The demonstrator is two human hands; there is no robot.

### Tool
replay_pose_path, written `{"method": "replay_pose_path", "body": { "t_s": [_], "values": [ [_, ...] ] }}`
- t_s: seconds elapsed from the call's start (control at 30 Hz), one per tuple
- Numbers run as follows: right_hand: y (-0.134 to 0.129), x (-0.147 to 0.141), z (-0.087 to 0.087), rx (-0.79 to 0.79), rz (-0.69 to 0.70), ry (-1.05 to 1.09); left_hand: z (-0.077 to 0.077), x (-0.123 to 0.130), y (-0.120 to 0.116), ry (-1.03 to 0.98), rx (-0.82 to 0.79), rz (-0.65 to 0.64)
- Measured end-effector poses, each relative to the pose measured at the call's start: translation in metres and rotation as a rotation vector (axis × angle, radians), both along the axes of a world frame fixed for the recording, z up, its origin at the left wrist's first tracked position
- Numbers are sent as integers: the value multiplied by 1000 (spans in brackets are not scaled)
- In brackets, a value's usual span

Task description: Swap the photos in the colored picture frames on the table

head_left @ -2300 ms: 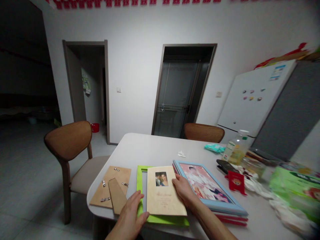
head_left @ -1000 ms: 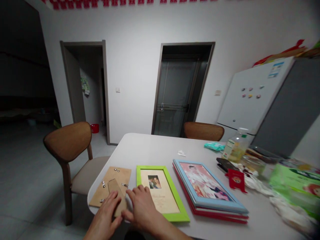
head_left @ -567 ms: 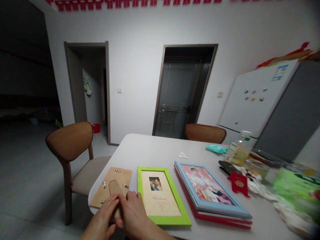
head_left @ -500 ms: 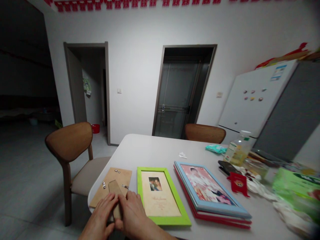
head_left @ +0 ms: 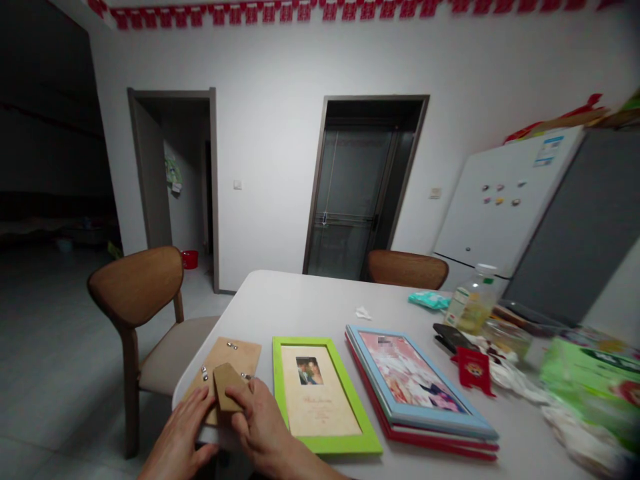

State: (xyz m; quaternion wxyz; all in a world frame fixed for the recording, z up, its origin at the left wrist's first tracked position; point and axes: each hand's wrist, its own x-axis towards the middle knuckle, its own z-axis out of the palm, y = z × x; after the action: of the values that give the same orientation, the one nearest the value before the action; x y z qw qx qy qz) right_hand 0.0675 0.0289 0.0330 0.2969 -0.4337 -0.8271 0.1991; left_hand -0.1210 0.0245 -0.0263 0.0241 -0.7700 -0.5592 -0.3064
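Observation:
A tan frame backing board (head_left: 227, 358) with metal clips lies at the table's left corner. Its stand leg (head_left: 226, 385), a narrow brown flap, is tilted up from the board. My right hand (head_left: 265, 423) is closed on this stand leg, thumb and fingers pinching its right side. My left hand (head_left: 180, 430) rests on the board's near left edge, fingers stretched out and thumb apart. Beside the right hand lies a green picture frame (head_left: 279, 373) face up, with a small couple photo on a cream sheet inside.
A stack of frames, a blue picture frame (head_left: 443, 421) on top, lies right of the green one. Farther right are a dark phone-like object (head_left: 453, 339), a red packet (head_left: 474, 370), a bottle (head_left: 470, 303) and a green package (head_left: 590, 387). A chair (head_left: 137, 287) stands left.
The stand leg has been lifted higher from the board, with my right hand now pinching its side. My left hand has moved left, away from the leg.

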Motion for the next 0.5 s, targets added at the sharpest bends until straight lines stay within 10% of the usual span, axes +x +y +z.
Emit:
{"method": "replay_pose_path", "body": {
  "t_s": [0.2, 0.5],
  "values": [
    [2, 13, 10, -29, 26, 193, 10, -1, -2, 23, 29, 14],
    [-1, 63, 90, 37, 34, 460, 84, 50, -4, -136, 210, -95]
  ]
}}
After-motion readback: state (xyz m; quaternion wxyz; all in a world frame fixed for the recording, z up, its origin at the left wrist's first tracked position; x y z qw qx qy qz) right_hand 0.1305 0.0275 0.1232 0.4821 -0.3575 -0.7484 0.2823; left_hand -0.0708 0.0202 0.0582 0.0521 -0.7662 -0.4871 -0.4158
